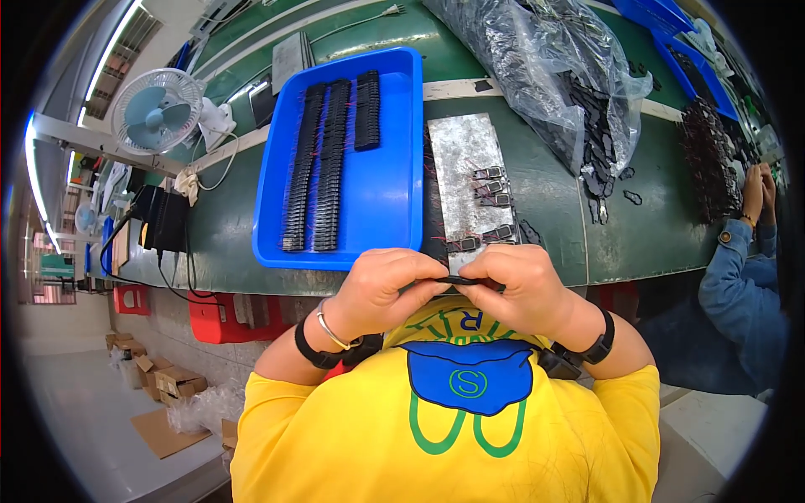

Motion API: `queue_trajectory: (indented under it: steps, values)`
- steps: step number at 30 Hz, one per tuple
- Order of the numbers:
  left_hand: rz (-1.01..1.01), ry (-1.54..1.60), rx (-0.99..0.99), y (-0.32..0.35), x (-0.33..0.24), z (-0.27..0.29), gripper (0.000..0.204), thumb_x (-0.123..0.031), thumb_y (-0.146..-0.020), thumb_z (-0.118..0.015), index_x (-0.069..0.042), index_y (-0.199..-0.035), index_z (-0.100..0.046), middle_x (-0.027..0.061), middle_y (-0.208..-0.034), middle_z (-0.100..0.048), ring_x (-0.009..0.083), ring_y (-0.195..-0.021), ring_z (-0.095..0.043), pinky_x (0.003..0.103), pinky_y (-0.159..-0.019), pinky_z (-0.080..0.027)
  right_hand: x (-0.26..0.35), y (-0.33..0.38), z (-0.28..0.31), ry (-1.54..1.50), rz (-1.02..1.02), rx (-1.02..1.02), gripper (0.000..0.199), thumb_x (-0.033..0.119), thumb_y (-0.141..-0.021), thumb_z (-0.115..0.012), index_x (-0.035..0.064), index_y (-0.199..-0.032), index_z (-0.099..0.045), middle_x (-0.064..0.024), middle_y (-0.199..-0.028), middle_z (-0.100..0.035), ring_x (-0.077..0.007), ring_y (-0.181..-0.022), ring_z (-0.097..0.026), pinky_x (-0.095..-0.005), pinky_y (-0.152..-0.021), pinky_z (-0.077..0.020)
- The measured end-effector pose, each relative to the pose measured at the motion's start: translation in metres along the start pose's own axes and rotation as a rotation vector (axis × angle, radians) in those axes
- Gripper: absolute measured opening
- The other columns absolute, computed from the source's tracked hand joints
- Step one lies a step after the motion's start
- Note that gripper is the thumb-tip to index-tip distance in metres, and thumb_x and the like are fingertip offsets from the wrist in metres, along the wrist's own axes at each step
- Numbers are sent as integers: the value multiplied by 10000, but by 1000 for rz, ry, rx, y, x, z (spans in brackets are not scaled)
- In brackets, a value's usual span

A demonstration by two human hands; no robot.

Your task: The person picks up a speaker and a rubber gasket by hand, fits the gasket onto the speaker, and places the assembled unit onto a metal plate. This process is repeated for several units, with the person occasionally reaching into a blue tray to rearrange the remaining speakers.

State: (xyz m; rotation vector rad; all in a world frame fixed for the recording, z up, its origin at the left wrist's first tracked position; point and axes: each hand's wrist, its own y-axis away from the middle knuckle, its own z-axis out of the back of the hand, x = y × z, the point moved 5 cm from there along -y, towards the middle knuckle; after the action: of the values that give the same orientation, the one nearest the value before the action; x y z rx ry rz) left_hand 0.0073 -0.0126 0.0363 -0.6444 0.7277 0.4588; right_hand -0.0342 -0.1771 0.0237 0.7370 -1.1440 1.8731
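Both hands meet at the table's front edge and pinch one small, flat black part [454, 280] between thumbs and fingers. My left hand [387, 283] grips its left end, my right hand [521, 283] its right end; the fingers cover most of it. Just beyond them a grey metal plate [461, 159] lies on the green table, with several small black-framed components [490, 186] with thin wires on its right side and near end. To the left, a blue tray [377, 201] holds rows of black parts [303, 168] with reddish wires.
A clear plastic bag [537, 75] spills black frame pieces [597, 159] at the back right. A white fan [158, 111] and a black power adapter [163, 220] are at left. A co-worker's sleeve [734, 272] shows at right, beside stacked dark parts [708, 159]. Red stools [222, 317] stand below.
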Motion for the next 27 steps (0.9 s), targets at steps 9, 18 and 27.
queue_trajectory:
  steps: [9, 18, 27]
  values:
    - [35, -95, 92, -7, -10, 4, 191, -45, -715, -766, -37, -877, -667, 91, -752, -665, 237, -641, -650, 299, -572, -495, -8, 1, -3, -229, -294, 69, 102, 22, -758, -737, -14, -818, -663, -73, -686, -636, -104, -580, -604, -247, -520, -464]
    - [79, -105, 88, -12, -12, 1, 196, -48, -703, -773, -39, -869, -669, 78, -760, -656, 234, -673, -650, 301, -578, -495, -9, 2, 0, -204, -295, 54, 108, 49, -747, -725, 0, -815, -656, -107, -701, -638, -207, -591, -641, -296, -540, -504]
    - [-117, -392, 182, -18, -28, 3, 195, -54, -692, -755, -52, -869, -673, 71, -777, -639, 257, -704, -625, 336, -601, -500, 2, -1, -8, 27, -66, 15, 168, -15, -711, -730, 15, -862, -661, -92, -705, -640, -196, -578, -631, -283, -526, -496]
